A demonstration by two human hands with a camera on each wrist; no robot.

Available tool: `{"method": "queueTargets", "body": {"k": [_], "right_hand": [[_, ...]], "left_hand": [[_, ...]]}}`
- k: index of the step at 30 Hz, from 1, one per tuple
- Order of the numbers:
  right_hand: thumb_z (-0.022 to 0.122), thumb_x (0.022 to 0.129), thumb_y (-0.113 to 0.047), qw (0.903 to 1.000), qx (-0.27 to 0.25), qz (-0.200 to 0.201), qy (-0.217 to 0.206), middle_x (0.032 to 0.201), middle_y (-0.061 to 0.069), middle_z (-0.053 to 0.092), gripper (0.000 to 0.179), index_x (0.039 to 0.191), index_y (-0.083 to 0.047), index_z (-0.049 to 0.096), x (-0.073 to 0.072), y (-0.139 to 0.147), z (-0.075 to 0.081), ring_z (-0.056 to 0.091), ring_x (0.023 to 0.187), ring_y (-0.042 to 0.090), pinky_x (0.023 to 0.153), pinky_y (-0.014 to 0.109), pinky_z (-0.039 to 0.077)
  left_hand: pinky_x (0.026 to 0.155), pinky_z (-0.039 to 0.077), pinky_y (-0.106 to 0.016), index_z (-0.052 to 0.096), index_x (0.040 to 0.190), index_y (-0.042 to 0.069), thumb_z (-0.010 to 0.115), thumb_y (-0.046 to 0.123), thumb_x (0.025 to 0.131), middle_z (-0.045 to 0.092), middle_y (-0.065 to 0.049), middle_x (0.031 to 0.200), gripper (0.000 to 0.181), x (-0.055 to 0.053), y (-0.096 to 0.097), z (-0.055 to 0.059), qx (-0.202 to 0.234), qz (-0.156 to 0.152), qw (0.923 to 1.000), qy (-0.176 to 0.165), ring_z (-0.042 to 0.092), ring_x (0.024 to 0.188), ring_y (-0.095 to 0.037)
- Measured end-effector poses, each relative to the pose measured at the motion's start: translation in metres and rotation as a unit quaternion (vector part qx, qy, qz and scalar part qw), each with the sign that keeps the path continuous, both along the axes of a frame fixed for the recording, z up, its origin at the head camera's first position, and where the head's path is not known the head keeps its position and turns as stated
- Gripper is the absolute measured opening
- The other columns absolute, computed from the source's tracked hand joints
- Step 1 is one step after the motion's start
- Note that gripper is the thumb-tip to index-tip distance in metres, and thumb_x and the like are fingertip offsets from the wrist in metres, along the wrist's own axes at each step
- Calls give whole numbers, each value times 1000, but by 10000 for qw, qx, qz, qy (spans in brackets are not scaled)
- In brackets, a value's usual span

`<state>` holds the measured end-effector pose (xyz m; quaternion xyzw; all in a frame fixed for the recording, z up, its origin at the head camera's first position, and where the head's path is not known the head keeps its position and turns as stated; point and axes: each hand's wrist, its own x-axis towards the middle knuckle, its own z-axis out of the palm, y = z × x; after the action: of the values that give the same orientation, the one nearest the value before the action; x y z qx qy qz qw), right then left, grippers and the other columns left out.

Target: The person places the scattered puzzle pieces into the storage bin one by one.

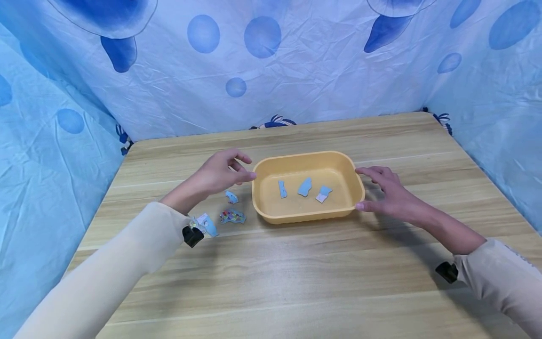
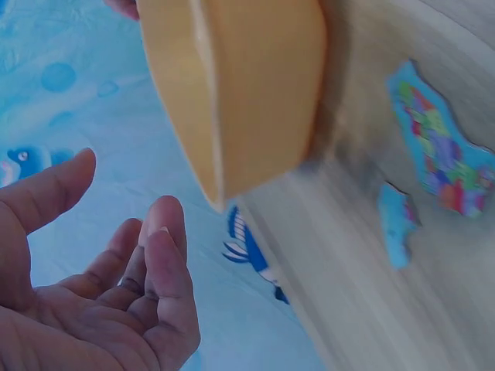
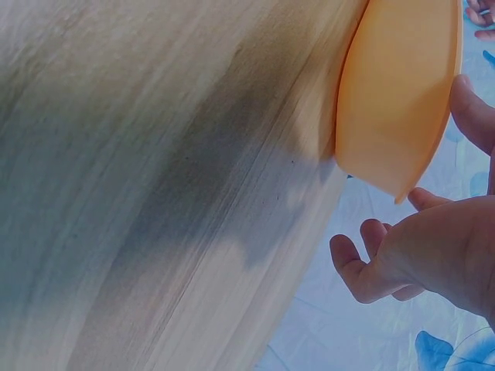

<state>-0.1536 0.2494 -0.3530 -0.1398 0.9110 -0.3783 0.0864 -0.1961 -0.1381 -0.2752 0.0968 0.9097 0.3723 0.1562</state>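
A yellow plastic basket [image 1: 309,217] stands on the wooden table, with three light-blue jigsaw puzzle pieces [image 1: 305,187] lying apart on its bottom. My left hand [image 1: 222,172] hovers at the basket's left end, fingers loosely bent; the left wrist view shows a gap between it and the basket. At the right end, my right hand [image 1: 387,193] has thumb and index finger spread, their tips at the rim. In the right wrist view the thumb [image 3: 473,116] touches the rim and the other fingers curl loosely. Neither hand holds a puzzle piece.
Left of the basket lie a small blue puzzle piece [image 1: 231,197], a multicoloured one [image 1: 232,216] and some blue-and-white pieces [image 1: 206,224] partly hidden by the left sleeve. A blue patterned cloth [image 1: 271,70] hangs behind the table [image 1: 279,292] and along its sides.
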Motion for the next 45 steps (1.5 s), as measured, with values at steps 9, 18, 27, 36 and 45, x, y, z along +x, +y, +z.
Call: {"method": "queueTargets", "body": {"k": [9, 18, 27, 36, 45], "right_hand": [[80, 79, -34, 10000, -21, -52, -20, 147, 20, 23, 87, 149, -12, 32, 1, 0, 1, 15, 133, 43, 95, 68, 26], [80, 79, -34, 10000, -56, -22, 0, 147, 21, 22, 88, 149, -13, 32, 0, 0, 0, 15, 132, 43, 94, 68, 27], [80, 79, -34, 10000, 6, -48, -30, 148, 21, 21, 88, 150, -13, 32, -1, 0, 1, 14, 133, 43, 94, 70, 25], [80, 78, -36, 10000, 24, -61, -55, 148, 21, 21, 89, 149, -14, 32, 0, 0, 0, 14, 133, 43, 94, 70, 26], [80, 79, -33, 10000, -27, 3, 0, 147, 22, 21, 87, 149, -12, 32, 0, 0, 1, 14, 133, 44, 94, 69, 26]], "left_hand": [[77, 47, -36, 53, 127, 8, 69, 26, 90, 63, -11, 96, 44, -2, -24, -14, -138, 301, 9993, -196, 63, 83, -24], [82, 48, -41, 50, 133, 6, 67, 31, 91, 62, -16, 96, 51, -11, -43, -42, -439, 399, 9963, -621, 63, 87, -32], [84, 45, -38, 52, 130, 5, 68, 28, 90, 66, -13, 96, 48, -14, -49, -55, -935, 516, 9908, -834, 64, 88, -27], [78, 41, -35, 55, 120, 6, 76, 29, 83, 60, -9, 90, 48, -11, -44, -62, -1206, 627, 9882, -701, 52, 88, -24], [87, 40, -42, 56, 117, 6, 78, 31, 81, 53, -18, 124, 49, -9, -41, -67, -1388, 549, 9872, -570, 47, 105, -30]]}}
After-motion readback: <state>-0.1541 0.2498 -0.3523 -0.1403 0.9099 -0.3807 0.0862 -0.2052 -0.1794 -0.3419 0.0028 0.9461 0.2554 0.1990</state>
